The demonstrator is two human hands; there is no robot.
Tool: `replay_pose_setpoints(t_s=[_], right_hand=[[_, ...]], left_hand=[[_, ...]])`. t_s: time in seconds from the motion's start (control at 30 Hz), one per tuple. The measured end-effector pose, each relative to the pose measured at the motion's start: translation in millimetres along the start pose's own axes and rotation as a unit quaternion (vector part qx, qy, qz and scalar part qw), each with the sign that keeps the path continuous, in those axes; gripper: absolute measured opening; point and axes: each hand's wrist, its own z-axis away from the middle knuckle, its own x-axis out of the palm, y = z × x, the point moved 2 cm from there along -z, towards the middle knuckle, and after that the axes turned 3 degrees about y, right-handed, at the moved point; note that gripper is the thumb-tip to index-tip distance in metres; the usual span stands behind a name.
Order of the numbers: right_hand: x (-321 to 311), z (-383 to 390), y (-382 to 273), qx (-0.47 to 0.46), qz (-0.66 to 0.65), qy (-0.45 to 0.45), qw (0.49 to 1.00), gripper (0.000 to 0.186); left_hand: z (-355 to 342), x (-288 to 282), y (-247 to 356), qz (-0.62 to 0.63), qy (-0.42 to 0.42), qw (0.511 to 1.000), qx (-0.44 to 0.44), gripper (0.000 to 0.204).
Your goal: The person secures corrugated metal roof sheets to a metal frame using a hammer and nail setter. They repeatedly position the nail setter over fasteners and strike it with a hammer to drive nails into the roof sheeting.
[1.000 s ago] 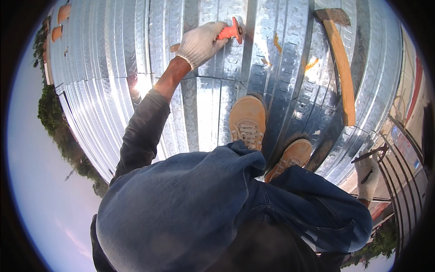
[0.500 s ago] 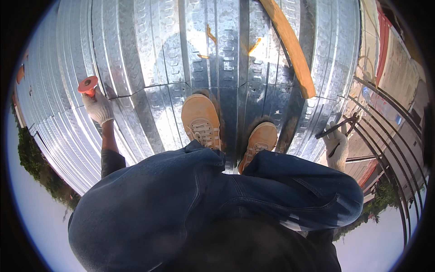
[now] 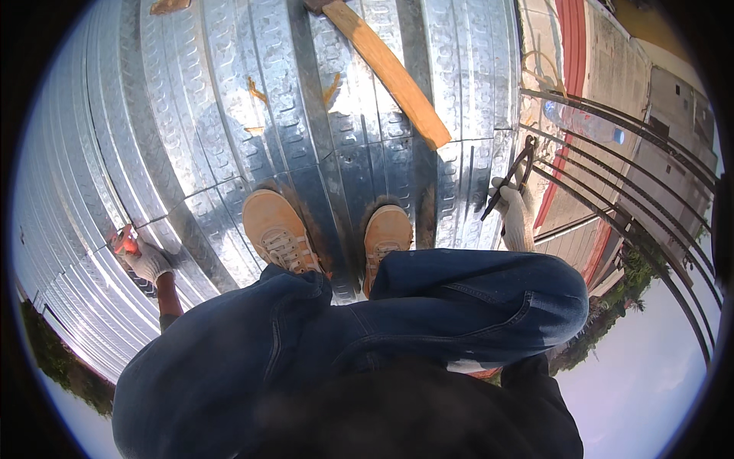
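Note:
My left hand (image 3: 147,262), in a pale work glove, is closed around a red spool-like thing (image 3: 125,243) low over the ribbed metal sheeting (image 3: 222,153). Part of that red thing is hidden by the fingers. On the right, my gloved right hand (image 3: 514,208) grips dark metal pincers (image 3: 524,164), their jaws pointing away from me beside the sheet's edge. A hammer with a flat wooden handle (image 3: 394,76) lies ahead of my feet, its dark head (image 3: 317,4) partly cut off by the view's edge.
Several dark rebars (image 3: 627,161) jut out past the sheeting's right edge. Beyond them lie a clear plastic bottle (image 3: 585,122) and a red-edged concrete ledge (image 3: 572,46). My tan shoes (image 3: 277,229) stand on the sheeting. Yellowish scraps (image 3: 332,88) lie ahead.
The view has shifted right, so the hammer and shoes appear farther left. My left hand has lowered toward the sheeting, and the red thing's round face has turned. The pincers now point more directly away.

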Motion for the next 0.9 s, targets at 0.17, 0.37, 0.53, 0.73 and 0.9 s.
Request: replay_pose_setpoints(t_s=[0.17,0.37,0.53,0.73,0.9], right_hand=[[8,3,3,-0.026,0.023,0.045,0.998,0.033],[9,11,6,-0.012,0.034,0.07,0.997,0.053],[38,39,-34,-0.04,0.267,0.041,0.962,0.03],[74,21,-65,-0.272,0.289,-0.002,0.918,0.042],[178,16,-116,-0.453,0.445,-0.107,0.765,0.038]], left_hand=[[0,7,-12,0.007,0.038,0.999,0.018,0.058],[-8,11,-14,0.022,0.043,0.998,0.037,0.067],[-9,-19,-19,0.043,-0.071,0.997,-0.008,0.066],[46,-10,26,-0.015,0.006,1.0,0.027,0.066],[99,-69,-26,-0.002,0.044,0.998,-0.044,0.045]])
